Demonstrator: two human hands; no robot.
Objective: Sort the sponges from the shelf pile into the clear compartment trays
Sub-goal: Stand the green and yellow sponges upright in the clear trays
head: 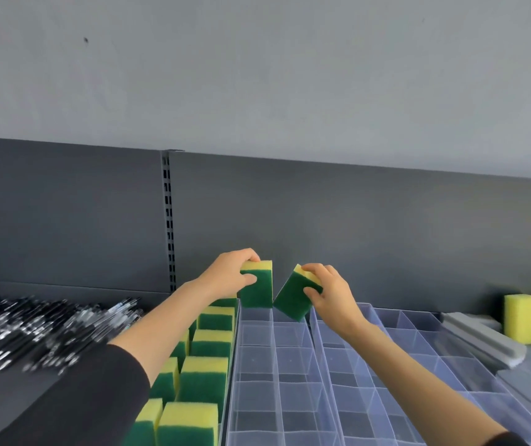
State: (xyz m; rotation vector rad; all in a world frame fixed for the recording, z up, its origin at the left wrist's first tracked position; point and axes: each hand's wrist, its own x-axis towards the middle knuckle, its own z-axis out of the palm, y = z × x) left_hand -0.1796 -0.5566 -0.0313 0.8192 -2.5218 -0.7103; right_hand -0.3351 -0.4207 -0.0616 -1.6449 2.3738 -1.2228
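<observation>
Grey wall and a dark slotted back panel rise behind the shelf (74, 375) that carries everything. At its far edge the left hand (229, 275) is closed on an upright sponge (257, 286), yellow foam up and green scouring face toward the camera, its bottom edge at the rearmost compartment of the left clear tray (257, 365). Just beside it, the right hand (328, 292) grips a tilted sponge (294, 296), whose lower corner points down between that tray and the right clear tray (418, 355). Both sponges sit above the trays' back rows, so each likely needs only a short drop, the tilted one righted first. Filled rows of sponges (204, 358) stand left of the trays; plain yellow sponges (521, 312) lie toward the shelf's right end.
</observation>
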